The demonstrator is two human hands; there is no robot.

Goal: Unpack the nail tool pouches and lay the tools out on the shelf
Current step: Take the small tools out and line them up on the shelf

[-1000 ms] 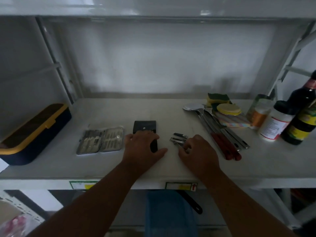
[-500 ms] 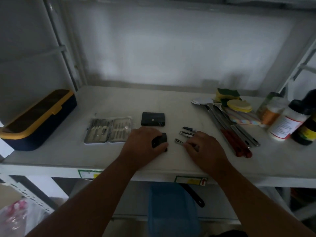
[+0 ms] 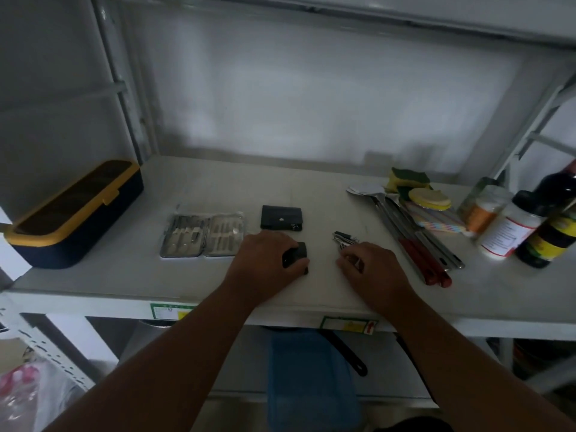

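We see left hand (image 3: 266,263) curled around small black pouch (image 3: 297,255) on shelf (image 3: 187,275), right hand (image 3: 372,269) pinching metal nail tool (image 3: 355,262)

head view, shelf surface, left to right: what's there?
Yellow-lidded box → open tool case → left hand on small black pouch → right hand at loose nail tools → red-handled utensils → bottles.

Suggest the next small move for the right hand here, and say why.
Probably set that tool down beside the small pile of metal tools and reach back to the pouch. The right hand seems to pinch a slim metal tool just in front of that pile, while the left hand holds a small black pouch against the shelf.
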